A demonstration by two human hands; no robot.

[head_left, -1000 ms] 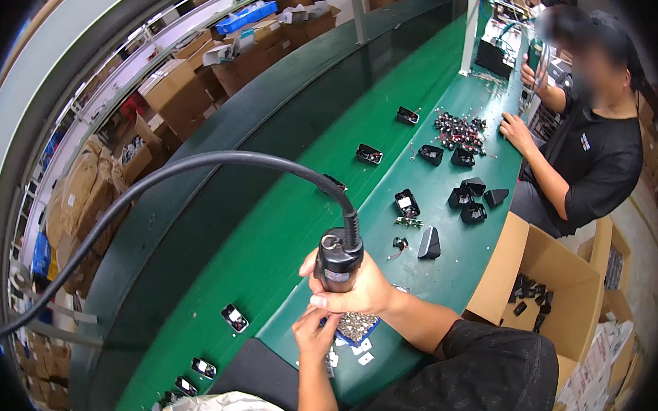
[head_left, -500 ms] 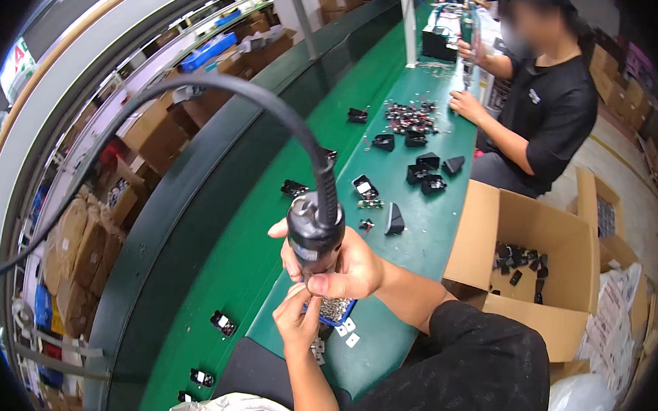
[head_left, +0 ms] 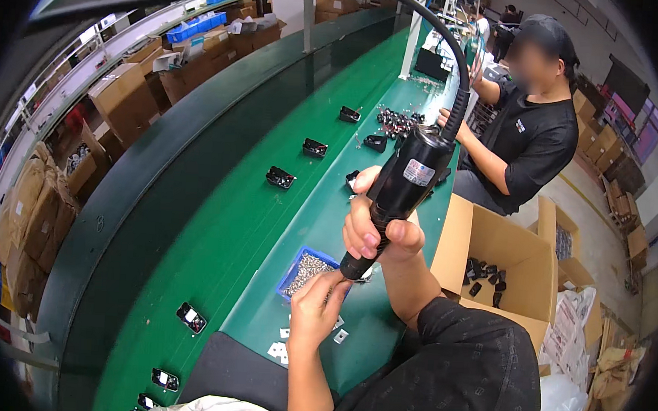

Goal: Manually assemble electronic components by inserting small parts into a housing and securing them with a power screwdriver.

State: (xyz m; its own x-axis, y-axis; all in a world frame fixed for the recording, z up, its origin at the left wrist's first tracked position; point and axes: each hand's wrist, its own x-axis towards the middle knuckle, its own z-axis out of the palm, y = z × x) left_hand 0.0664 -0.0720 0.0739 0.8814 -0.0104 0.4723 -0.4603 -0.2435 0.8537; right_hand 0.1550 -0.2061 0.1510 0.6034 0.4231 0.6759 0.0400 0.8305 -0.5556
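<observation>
Tilted right now, the power tool [head_left: 415,173] gripped by the right hand [head_left: 400,244] exposes more of the tray [head_left: 291,273] beyond the pinching left hand [head_left: 312,307].

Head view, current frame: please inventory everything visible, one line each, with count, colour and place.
handheld tool: 1, black, centre right
cable: 1, black, arching across the top
belt: 1, green, left of bench
bench: 1, green, centre
casings: at least seven, black, on belt and bench
blue tray: 1, on bench
metal pieces: many, silvery, in tray
squares: several, white, on bench
mat: 1, dark, lower left
parts pile: 1, mostly dark, far bench
open carton: 1, brown, right
carton's contents: several, black
co-worker: 1, black shirt, upper right
boxes: many, brown, left background
right hand: 1, bare, gripping tool
left hand: 1, bare, at tool's tip
</observation>
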